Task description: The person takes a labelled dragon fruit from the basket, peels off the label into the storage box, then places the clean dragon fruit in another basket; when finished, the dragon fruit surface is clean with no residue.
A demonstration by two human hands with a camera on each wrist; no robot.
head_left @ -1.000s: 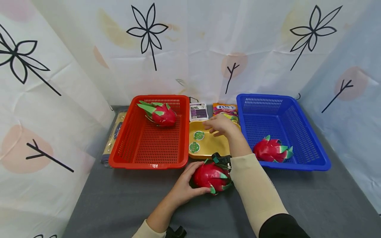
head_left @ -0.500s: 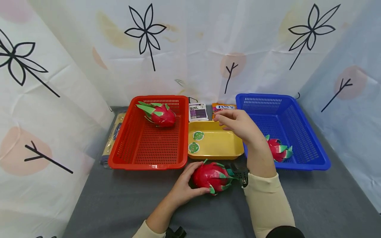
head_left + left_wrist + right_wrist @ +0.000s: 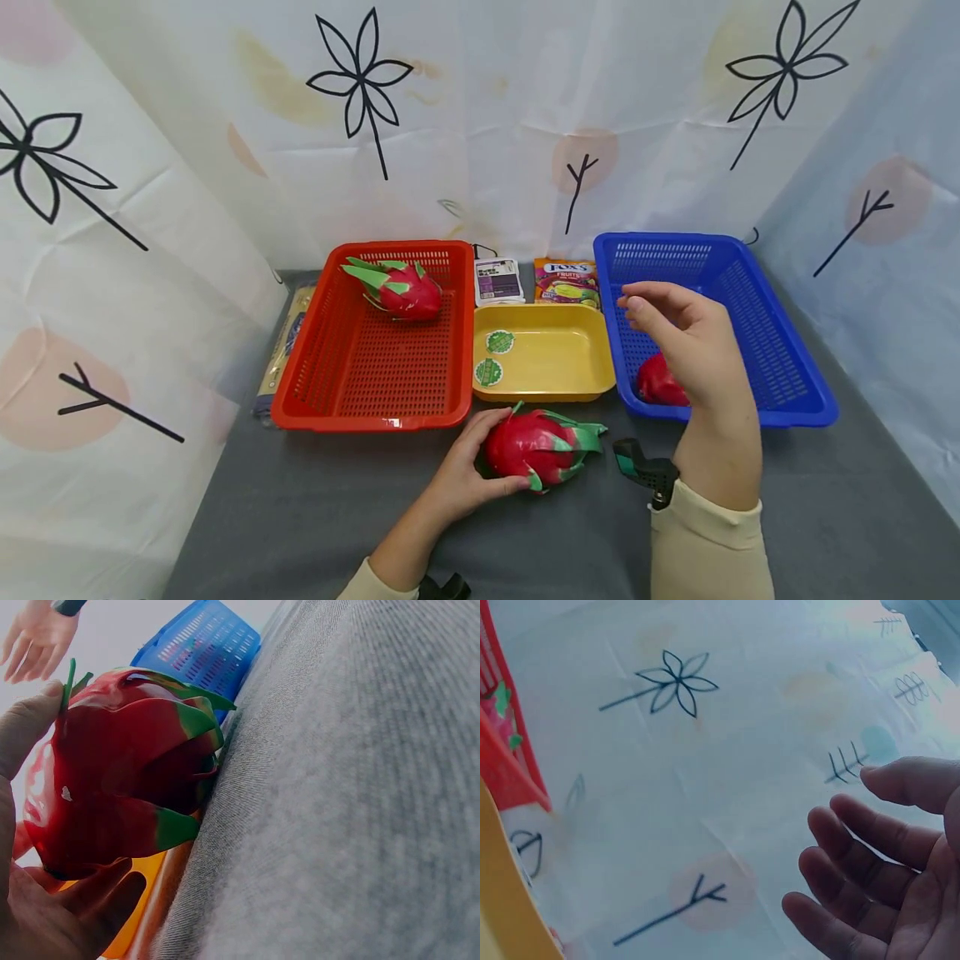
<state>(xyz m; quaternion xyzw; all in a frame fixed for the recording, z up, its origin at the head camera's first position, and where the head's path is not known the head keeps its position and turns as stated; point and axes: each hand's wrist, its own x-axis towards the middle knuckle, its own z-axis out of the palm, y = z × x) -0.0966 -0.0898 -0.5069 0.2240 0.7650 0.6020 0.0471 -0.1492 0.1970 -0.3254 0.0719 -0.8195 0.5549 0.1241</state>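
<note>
My left hand [image 3: 459, 482] holds a red dragon fruit [image 3: 528, 450] with green-tipped scales on the grey cloth, in front of the yellow tray [image 3: 562, 354]. In the left wrist view, thumb and fingers curve round the same dragon fruit [image 3: 112, 772]. Above the blue basket [image 3: 780, 350] hovers my right hand [image 3: 697, 354], fingers loosely bent and holding nothing; the right wrist view shows this hand [image 3: 900, 877] with bare fingers. Partly behind it, a second dragon fruit [image 3: 660, 382] lies in the blue basket. A third dragon fruit [image 3: 408, 293] sits at the back of the red basket [image 3: 375, 375].
Behind the yellow tray stand a white-and-purple labelled pack [image 3: 498, 282] and an orange candy bag [image 3: 566, 282]. A yellowish packet [image 3: 288, 342] lies left of the red basket. Patterned white curtain [image 3: 480, 125] encloses the back and sides.
My right hand has moved right, from over the yellow tray to over the blue basket, uncovering the tray and candy bag. The left hand has kept its hold on the dragon fruit.
</note>
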